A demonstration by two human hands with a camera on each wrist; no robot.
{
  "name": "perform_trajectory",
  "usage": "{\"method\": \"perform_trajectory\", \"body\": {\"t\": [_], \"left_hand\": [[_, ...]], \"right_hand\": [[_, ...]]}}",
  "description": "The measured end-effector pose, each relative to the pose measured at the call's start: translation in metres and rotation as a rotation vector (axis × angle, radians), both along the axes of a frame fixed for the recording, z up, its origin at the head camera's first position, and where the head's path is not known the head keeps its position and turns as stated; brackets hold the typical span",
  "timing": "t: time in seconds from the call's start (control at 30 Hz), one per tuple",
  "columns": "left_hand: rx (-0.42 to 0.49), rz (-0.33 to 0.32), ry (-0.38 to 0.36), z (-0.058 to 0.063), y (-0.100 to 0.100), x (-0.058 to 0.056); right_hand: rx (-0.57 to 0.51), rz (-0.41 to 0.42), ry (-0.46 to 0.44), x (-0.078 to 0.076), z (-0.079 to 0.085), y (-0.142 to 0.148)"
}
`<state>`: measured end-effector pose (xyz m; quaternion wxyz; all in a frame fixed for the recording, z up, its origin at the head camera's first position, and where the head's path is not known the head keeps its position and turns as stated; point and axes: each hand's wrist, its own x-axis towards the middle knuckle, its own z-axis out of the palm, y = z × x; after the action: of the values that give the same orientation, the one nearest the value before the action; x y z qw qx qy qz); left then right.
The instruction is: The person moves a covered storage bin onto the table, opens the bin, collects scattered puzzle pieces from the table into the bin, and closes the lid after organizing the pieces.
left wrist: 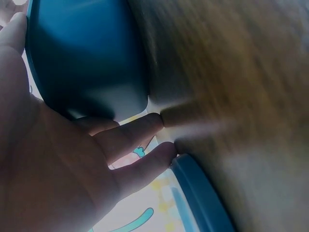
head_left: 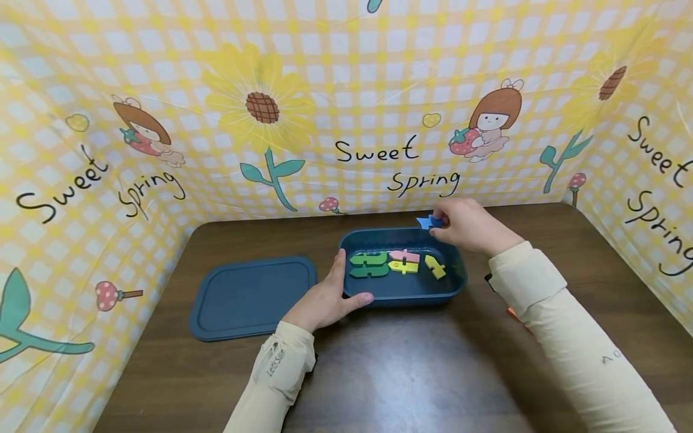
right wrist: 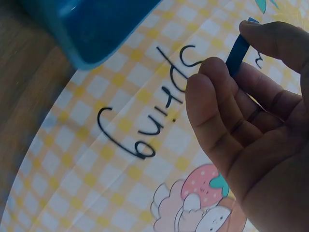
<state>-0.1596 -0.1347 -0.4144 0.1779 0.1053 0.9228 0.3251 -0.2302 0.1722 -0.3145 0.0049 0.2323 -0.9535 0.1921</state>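
A dark blue rectangular box [head_left: 403,296] sits on the table without its lid. My left hand [head_left: 329,297] rests against its left end, thumb along the front side and fingers fairly straight beside the wall. In the left wrist view, two fingertips reach down near the tabletop. Above the box's back right corner, my right hand [head_left: 468,225] pinches a small flat blue notched piece [head_left: 425,223] between thumb and fingers. Inside the box lie two green notched pieces [head_left: 369,272], a pink piece [head_left: 405,256], a yellow piece [head_left: 403,267] and another yellow piece [head_left: 435,267].
The matching blue lid [head_left: 254,297] lies flat on the brown table [head_left: 390,373], left of the box. A small orange item [head_left: 512,313] shows partly beneath the right forearm. Yellow checked cloth [head_left: 346,72] forms walls behind and at both sides.
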Motion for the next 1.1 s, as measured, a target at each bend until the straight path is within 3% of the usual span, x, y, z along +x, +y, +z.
{"method": "perform_trajectory", "body": {"t": [0.5,1.1], "left_hand": [[-0.024,0.001,0.032,-0.001,0.0,0.0],[-0.026,-0.003,0.029,-0.002,-0.001,0.0]], "right_hand": [[0.019,0.088,0.001,-0.013,-0.005,-0.043],[-0.005,0.213,-0.077,-0.014,-0.017,-0.082]]}}
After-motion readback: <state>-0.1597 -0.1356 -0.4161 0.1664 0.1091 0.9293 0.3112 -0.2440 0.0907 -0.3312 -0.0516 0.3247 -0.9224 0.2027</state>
